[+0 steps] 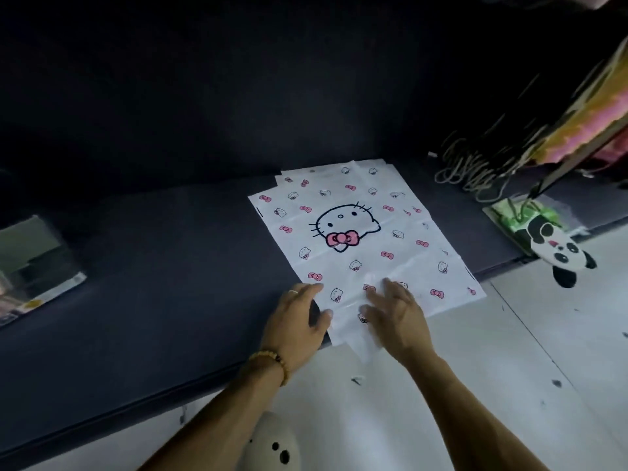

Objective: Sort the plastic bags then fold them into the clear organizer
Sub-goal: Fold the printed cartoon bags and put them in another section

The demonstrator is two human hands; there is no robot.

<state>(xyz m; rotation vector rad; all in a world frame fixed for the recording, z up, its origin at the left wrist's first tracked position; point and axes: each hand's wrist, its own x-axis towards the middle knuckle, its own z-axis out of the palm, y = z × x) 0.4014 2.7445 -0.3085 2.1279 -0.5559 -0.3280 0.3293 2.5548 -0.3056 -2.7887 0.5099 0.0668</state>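
Note:
A stack of white plastic bags (360,239) printed with a cartoon cat face and pink bows lies flat on a dark cushion (153,283), its near end hanging over the cushion's edge. My left hand (295,321) rests with spread fingers on the bags' near left corner. My right hand (394,317) lies flat on the near edge of the top bag, fingers apart and slightly blurred. A clear organizer (34,263) stands at the far left on the cushion.
A panda-printed bag (543,239) lies at the right by the cushion's end. Rope-handled bags (482,168) and colourful packs hang or lean at the upper right. White tiled floor (475,385) runs along the near side. A pale rounded object with dark spots (272,447) sits at the bottom.

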